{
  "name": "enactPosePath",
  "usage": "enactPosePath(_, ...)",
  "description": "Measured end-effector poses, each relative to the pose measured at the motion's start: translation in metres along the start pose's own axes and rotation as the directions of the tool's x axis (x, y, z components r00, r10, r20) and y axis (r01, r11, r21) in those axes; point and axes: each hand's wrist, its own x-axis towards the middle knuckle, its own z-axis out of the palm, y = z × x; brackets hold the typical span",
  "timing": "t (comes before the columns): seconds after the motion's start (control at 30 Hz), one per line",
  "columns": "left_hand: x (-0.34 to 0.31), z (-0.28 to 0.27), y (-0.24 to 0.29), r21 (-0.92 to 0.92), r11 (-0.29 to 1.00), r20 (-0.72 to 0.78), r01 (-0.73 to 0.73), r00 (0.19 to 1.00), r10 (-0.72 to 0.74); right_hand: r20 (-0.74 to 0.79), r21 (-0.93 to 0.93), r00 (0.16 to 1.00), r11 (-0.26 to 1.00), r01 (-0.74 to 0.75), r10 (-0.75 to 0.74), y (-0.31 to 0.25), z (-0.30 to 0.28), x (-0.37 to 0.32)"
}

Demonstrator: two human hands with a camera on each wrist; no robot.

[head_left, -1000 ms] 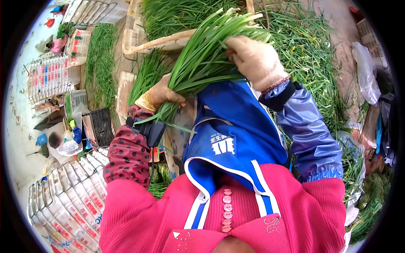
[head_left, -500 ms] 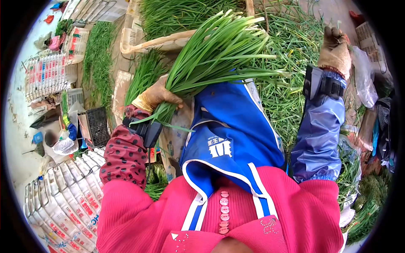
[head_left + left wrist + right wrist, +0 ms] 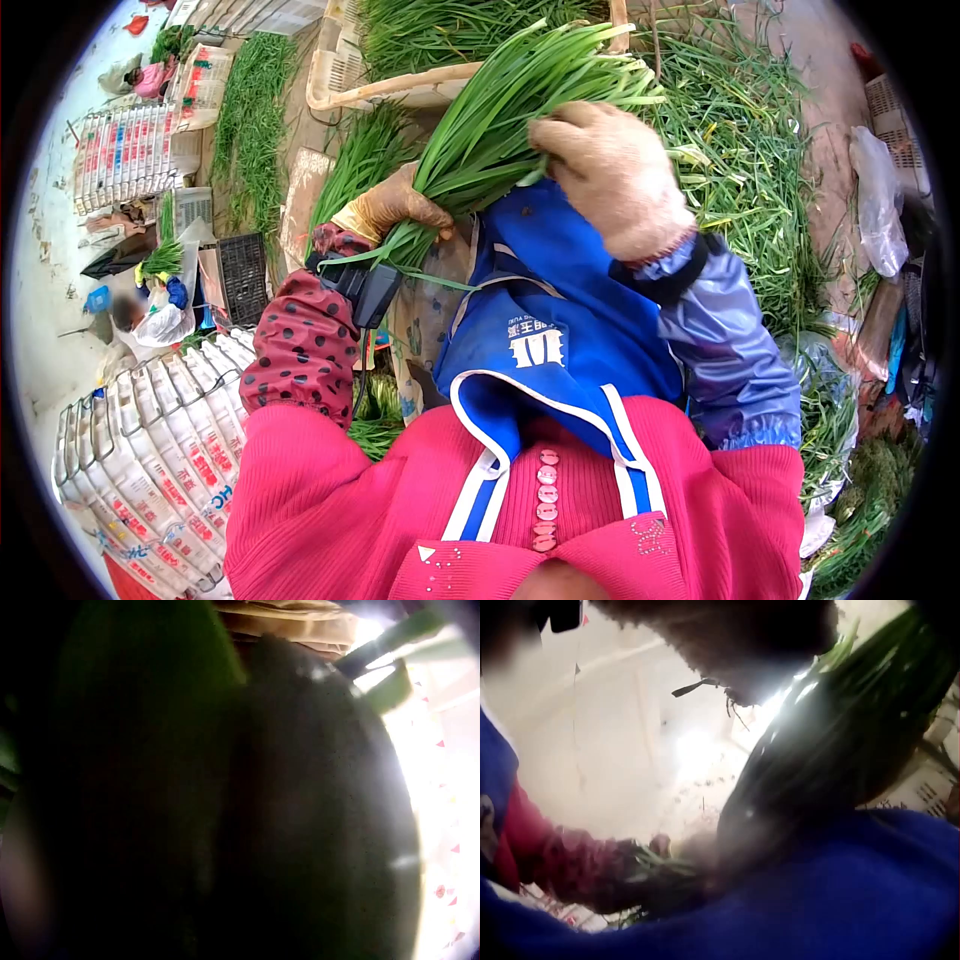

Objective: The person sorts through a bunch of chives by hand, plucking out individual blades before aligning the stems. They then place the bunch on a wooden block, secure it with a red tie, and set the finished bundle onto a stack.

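Note:
A thick bunch of Chinese chives (image 3: 520,110), its pale cut ends toward the upper right, lies across the front of me above the blue apron (image 3: 590,290). My gloved left hand (image 3: 395,205) grips it near the leafy lower end, and a few leaf tips poke out below the fingers. Over the bunch's right side is my gloved right hand (image 3: 615,175), fingers bent and fingertips at the leaves; I cannot tell whether they pinch one. In the right wrist view the dark glove (image 3: 735,637) is close beside the chives (image 3: 832,742). Dark, blurred leaves (image 3: 315,787) fill the left wrist view.
Beyond the bunch stands a cream plastic crate (image 3: 400,88) of chives, with another bunch (image 3: 365,160) before it. Loose leaves (image 3: 740,180) cover the right side, near a clear plastic bag (image 3: 878,200). Wrapped white stacks (image 3: 150,460) and another person (image 3: 155,310) are at left.
My right hand swung out to the far right over the floor, away from the bunch, and is now back over the chives. The left hand kept its grip.

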Motion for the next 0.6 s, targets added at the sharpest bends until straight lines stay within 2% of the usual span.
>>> enactPosePath(0.03, 0.001, 0.001, -0.001, -0.019, 1.0, 0.012, -0.013, 1.0, 0.013, 0.04, -0.032, 0.999, 0.999, -0.001, 0.002, 0.0, 0.009, 0.002)
enactPosePath(0.1, 0.003, -0.001, -0.004, -0.058, 0.998, 0.03, -0.033, 0.999, 0.035, 0.049, 0.041, 0.999, 0.999, 0.004, -0.007, 0.002, 0.021, 0.008)
enactPosePath(0.17, 0.004, -0.007, -0.009, -0.016, 1.0, 0.039, -0.024, 0.999, 0.024, 0.088, 0.057, 0.996, 0.998, 0.013, -0.018, -0.002, 0.026, 0.014)
enactPosePath(0.3, 0.002, -0.005, -0.003, 0.043, 0.999, 0.058, -0.005, 0.998, 0.002, 0.096, 0.088, 0.985, 0.986, 0.138, -0.147, 0.006, 0.035, 0.016)
enactPosePath(0.33, 0.001, -0.003, 0.0, 0.031, 0.999, 0.046, -0.017, 0.999, 0.016, 0.04, 0.173, 0.988, 0.975, 0.141, -0.15, 0.009, 0.035, 0.016)
enactPosePath(0.47, 0.0, -0.002, 0.0, 0.008, 1.0, 0.04, -0.026, 0.999, 0.025, -0.119, 0.164, 0.978, 0.968, 0.19, -0.172, 0.017, 0.041, 0.012)
enactPosePath(0.6, 0.003, -0.006, -0.002, -0.011, 1.0, 0.069, -0.001, 0.998, 0.002, -0.127, 0.192, 0.986, 0.973, 0.13, -0.107, 0.018, 0.046, 0.011)
